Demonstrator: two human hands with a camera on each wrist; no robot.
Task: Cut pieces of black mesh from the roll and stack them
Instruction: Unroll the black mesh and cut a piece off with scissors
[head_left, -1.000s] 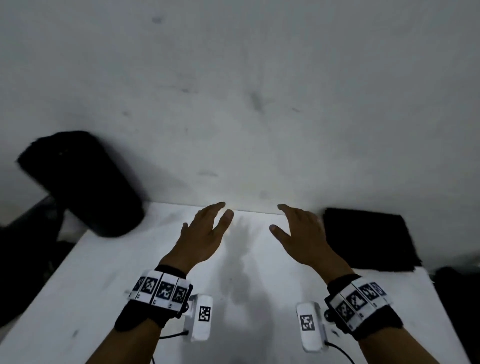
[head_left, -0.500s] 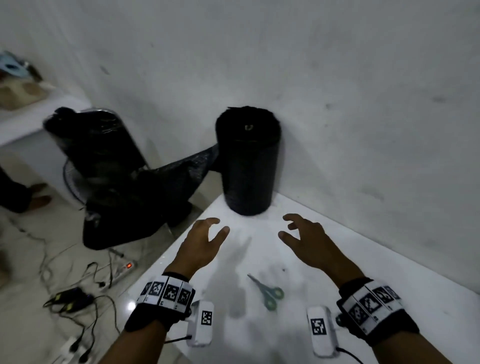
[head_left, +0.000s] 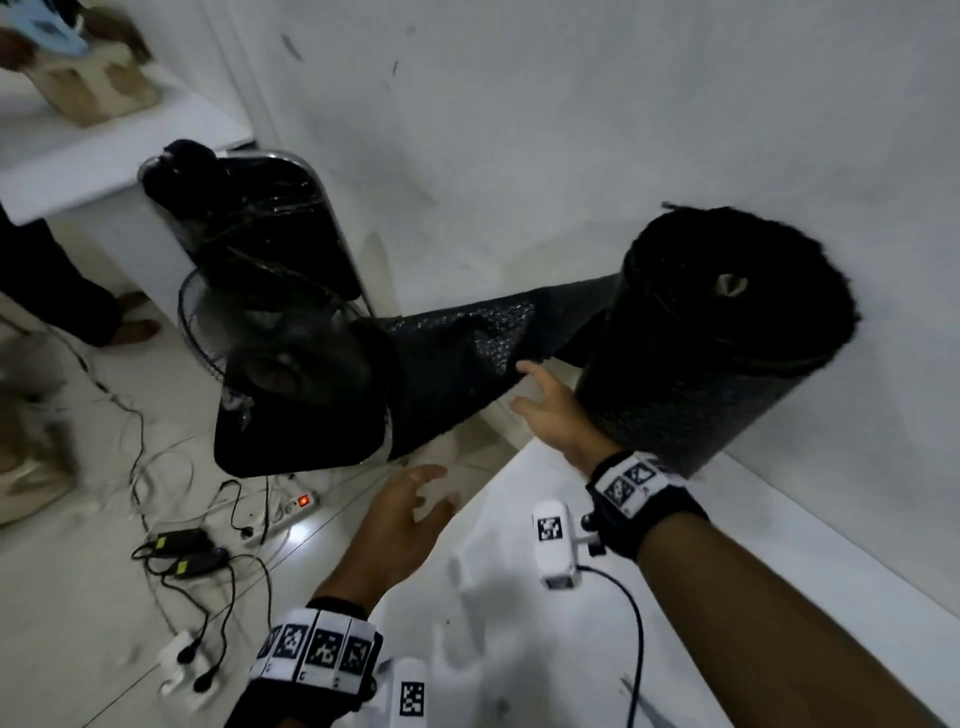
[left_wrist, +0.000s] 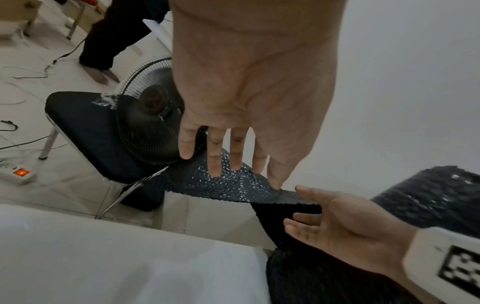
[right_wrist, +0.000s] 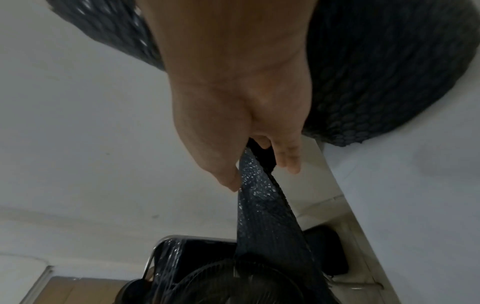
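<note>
A thick roll of black mesh stands on the white table's far corner against the wall. A loose sheet of mesh runs from it leftwards onto a chair. My right hand is at the sheet's near edge beside the roll, open; in the left wrist view the right hand has its thumb above the mesh sheet and its fingers below, apart. In the right wrist view the mesh passes between thumb and fingers. My left hand hovers open over the table's left edge, holding nothing, fingers straight.
The white table ends at left above a tiled floor. A black-seated chair with a fan on it stands there. A power strip and cables lie on the floor. A person's leg is at far left.
The head view has swung left and down. Both hands have moved from above the table's middle towards the roll's loose sheet, and the right hand has reached its edge.
</note>
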